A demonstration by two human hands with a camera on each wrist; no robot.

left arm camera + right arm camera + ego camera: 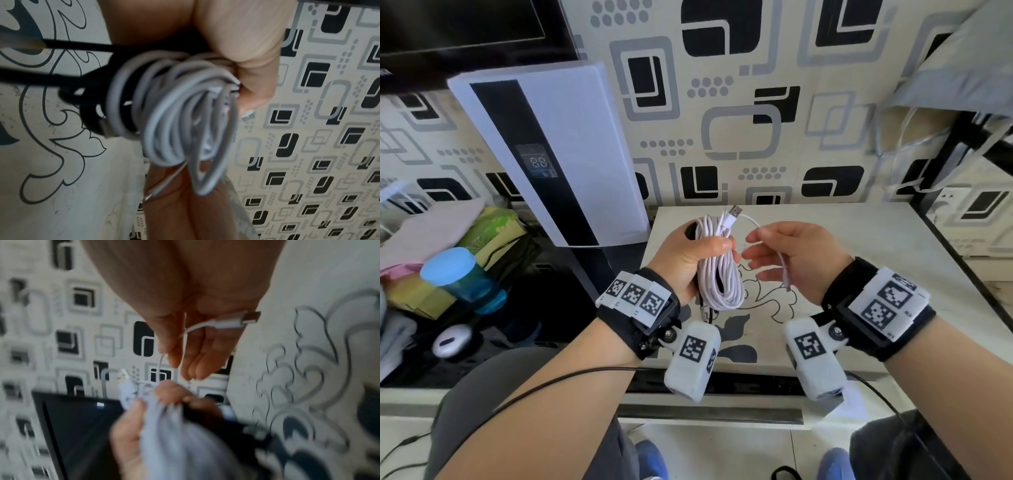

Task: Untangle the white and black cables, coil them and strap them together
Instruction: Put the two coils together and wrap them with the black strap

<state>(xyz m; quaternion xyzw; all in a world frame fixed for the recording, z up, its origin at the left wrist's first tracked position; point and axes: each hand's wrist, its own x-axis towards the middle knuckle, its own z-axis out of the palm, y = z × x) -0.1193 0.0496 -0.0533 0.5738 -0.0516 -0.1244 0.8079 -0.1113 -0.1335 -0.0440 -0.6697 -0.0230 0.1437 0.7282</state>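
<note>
My left hand (688, 260) grips a coiled white cable (719, 274) upright above the patterned table (859, 240), the thumb across the loops. A black cable (691, 231) is bunched behind the white coil in the same fist; the left wrist view shows its loops (88, 104) beside the white ones (174, 113). A USB plug (734, 210) sticks up from the top of the coil. My right hand (791, 253) pinches the loose white tail just right of the coil. Its small end plug (236, 321) hangs by the palm.
A white tower appliance (558, 154) leans against the wall left of the table. Further left lie a blue-lidded bottle (462, 277), a computer mouse (450, 341) and cluttered packets. A wall socket (948, 202) sits at the right. A thin black cord (551, 380) crosses my left forearm.
</note>
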